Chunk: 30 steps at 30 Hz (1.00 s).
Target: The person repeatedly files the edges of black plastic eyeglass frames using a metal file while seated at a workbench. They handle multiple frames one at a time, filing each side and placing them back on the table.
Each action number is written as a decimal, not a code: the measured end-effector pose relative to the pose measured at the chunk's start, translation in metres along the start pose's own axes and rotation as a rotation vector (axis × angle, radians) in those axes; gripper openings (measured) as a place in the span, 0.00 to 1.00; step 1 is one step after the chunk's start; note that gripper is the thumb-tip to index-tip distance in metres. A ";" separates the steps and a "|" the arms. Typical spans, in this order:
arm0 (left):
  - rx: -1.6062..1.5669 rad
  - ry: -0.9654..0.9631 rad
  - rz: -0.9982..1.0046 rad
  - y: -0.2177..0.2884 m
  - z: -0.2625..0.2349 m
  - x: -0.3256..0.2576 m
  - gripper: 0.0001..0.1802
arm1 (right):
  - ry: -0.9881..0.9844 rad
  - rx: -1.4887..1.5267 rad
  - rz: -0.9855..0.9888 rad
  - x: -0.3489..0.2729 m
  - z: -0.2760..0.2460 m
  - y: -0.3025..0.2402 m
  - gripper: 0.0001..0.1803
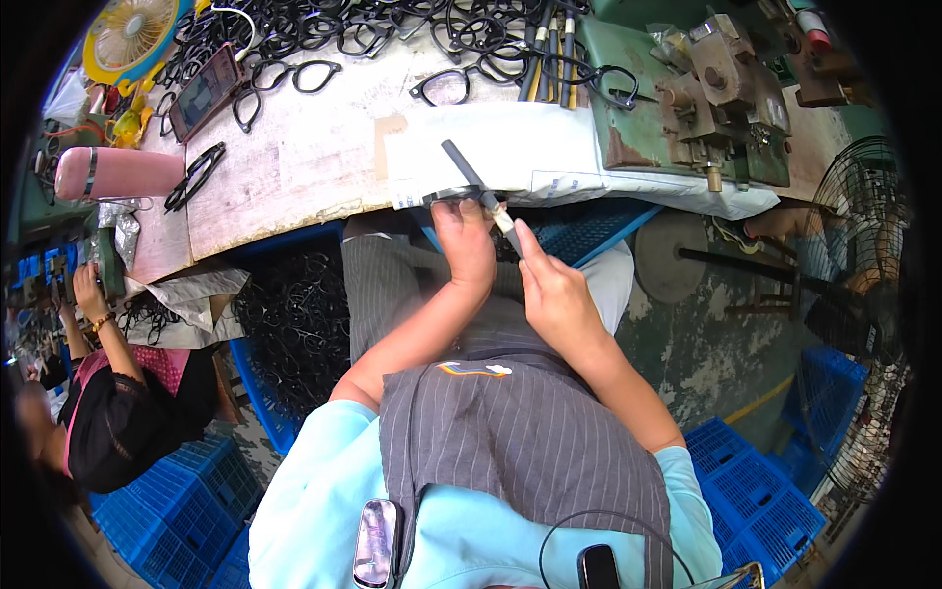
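My left hand [464, 240] is closed on a dark eyeglass frame [453, 193] at the table's front edge; the fingers cover much of it. My right hand [559, 299] grips a long, dark grey flat file [461, 163] by its lower end, where a pale wrapping shows. The file slants up to the left and crosses the eyeglass frame, over a white sheet [500, 147] on the table. Whether file and frame touch, I cannot tell.
Black eyeglass frames [314, 34] lie heaped at the back, beside several upright sticks [554, 59]. A green machine [721, 93] stands right, a fan [854, 285] beyond it. Left are a phone [206, 93], a pink bottle [118, 174] and a co-worker [128, 402]. A blue crate [260, 393] holds frames.
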<state>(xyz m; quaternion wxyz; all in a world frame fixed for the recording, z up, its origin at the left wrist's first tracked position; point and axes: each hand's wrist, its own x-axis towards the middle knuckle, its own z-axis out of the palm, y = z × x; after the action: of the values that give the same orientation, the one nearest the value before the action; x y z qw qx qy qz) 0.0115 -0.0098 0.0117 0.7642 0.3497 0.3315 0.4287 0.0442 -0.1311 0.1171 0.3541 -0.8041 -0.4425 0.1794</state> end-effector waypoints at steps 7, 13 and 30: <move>-0.046 0.024 0.051 -0.001 0.007 -0.001 0.14 | -0.060 0.050 0.142 -0.009 -0.007 -0.008 0.26; 0.090 0.003 -0.080 -0.003 -0.004 0.004 0.16 | 0.070 0.070 0.005 0.002 -0.006 -0.001 0.28; -0.035 0.045 -0.013 -0.002 0.004 0.001 0.17 | -0.035 -0.031 0.047 -0.005 -0.005 0.001 0.27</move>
<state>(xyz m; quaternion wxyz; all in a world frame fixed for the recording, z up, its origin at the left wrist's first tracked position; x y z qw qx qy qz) 0.0157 -0.0109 0.0120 0.7653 0.3242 0.3436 0.4372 0.0451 -0.1379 0.1198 0.3297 -0.8164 -0.4322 0.1950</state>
